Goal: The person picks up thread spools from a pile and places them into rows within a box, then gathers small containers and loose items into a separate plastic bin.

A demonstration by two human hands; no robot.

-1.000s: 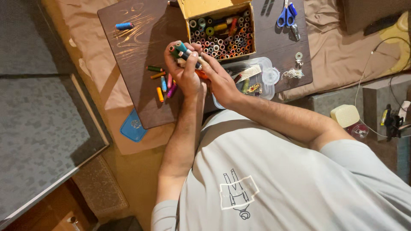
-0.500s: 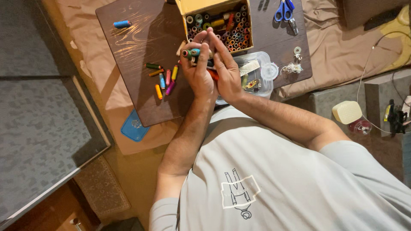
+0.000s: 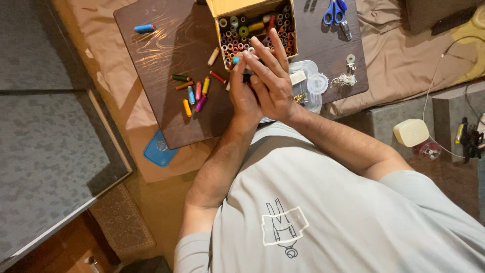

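Observation:
My left hand [image 3: 243,97] and my right hand [image 3: 271,77] are pressed together over the dark wooden table [image 3: 161,50], clasping a bundle of thread spools [image 3: 236,60] between them. Only a teal spool end shows; the rest is hidden. The right hand's fingers lie flat across the bundle and reach the near edge of the cardboard box [image 3: 225,7], which is full of several upright coloured spools. To the left of my hands, several loose spools [image 3: 194,92] lie on the table, along with a beige spool [image 3: 213,56] and a red spool [image 3: 218,77].
A blue spool [image 3: 144,28] lies at the table's far left. A clear plastic container [image 3: 309,83] sits just right of my hands, with blue-handled scissors [image 3: 336,12] beyond it. A blue lid [image 3: 158,149] rests on the brown cloth off the table's near corner.
Both hands moved up and right, closer to the box, and the right hand flattened over the bundle. A beige spool and a red spool now lie on the table near the box.

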